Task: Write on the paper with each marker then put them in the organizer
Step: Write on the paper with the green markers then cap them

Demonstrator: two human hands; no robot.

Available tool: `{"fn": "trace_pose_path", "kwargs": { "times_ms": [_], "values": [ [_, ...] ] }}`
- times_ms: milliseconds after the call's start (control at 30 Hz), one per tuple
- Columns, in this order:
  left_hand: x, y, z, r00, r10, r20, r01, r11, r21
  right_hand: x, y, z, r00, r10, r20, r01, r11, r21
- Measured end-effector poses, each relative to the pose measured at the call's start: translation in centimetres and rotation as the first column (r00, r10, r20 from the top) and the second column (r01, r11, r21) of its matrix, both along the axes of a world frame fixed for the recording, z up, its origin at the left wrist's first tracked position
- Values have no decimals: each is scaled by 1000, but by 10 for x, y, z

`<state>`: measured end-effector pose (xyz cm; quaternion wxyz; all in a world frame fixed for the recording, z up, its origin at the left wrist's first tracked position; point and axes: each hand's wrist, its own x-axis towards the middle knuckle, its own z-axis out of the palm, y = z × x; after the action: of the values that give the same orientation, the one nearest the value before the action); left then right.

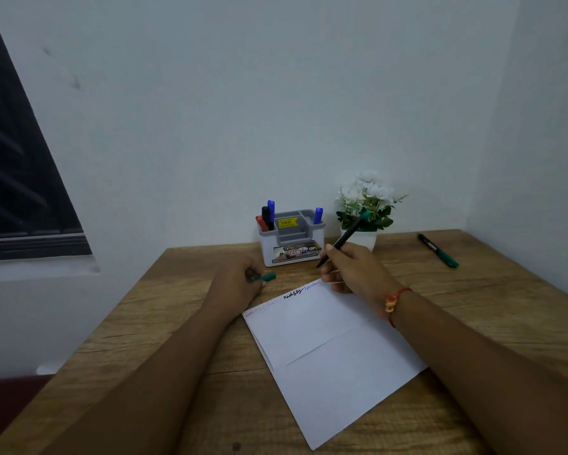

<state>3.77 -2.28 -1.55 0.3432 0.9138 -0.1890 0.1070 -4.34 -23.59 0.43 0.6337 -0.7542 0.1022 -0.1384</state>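
A white sheet of paper (328, 349) lies on the wooden table (177, 356), with short scribbles in several inks along its far edge. My right hand (351, 267) grips a black-bodied green marker (343, 239), its tip pointing down just beyond the paper's far edge. My left hand (240, 280) rests on the table left of the paper and holds the green cap (267, 277). The grey and white organizer (291, 238) stands behind, holding red, black and blue markers at its left and a blue marker (317, 215) at its right. Another green marker (438, 250) lies far right.
A white pot of white flowers (368, 205) stands right of the organizer, close behind the held marker. White walls close in at the back and right. A dark window (16, 178) is at the left. The table's left edge drops off near my left forearm.
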Motion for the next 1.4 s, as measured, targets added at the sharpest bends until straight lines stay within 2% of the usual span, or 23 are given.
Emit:
{"fn": "trace_pose_path", "kwargs": {
  "times_ms": [133, 267, 333, 433, 567, 700, 833, 1100, 1400],
  "values": [
    [-1, 1, 0, 1000, 10, -19, -10, 1000, 0, 3, -5, -4, 1000, -31, -3, 31, 998, -47],
    [-15, -6, 14, 996, 15, 93, -11, 999, -44, 5, -10, -7, 998, -65, 5, 65, 991, -114],
    [-24, -13, 18, 985, -116, 131, 121, 992, -33, 6, -12, -9, 997, -71, 4, 71, 987, -146],
    [-32, -24, 15, 943, -327, 64, 316, 938, 140, 7, -12, -12, 997, -76, -21, 71, 983, -172],
    [-28, -26, 6, 905, -425, 36, 402, 877, 263, 6, -14, -13, 996, -81, -27, 76, 983, -166],
    [-23, -23, 2, 896, -443, 27, 420, 867, 268, 5, -20, -14, 997, -67, -32, 60, 982, -177],
    [-22, -23, -1, 892, -452, 19, 432, 863, 261, 7, -20, -16, 996, -70, -61, 51, 959, -278],
    [-18, -23, -3, 886, -464, 0, 446, 851, 276, 8, -18, -18, 993, -91, -75, 57, 925, -377],
    [-16, -23, -4, 888, -460, -5, 444, 854, 271, 11, -19, -17, 990, -106, -89, 62, 916, -396]
  ]
}}
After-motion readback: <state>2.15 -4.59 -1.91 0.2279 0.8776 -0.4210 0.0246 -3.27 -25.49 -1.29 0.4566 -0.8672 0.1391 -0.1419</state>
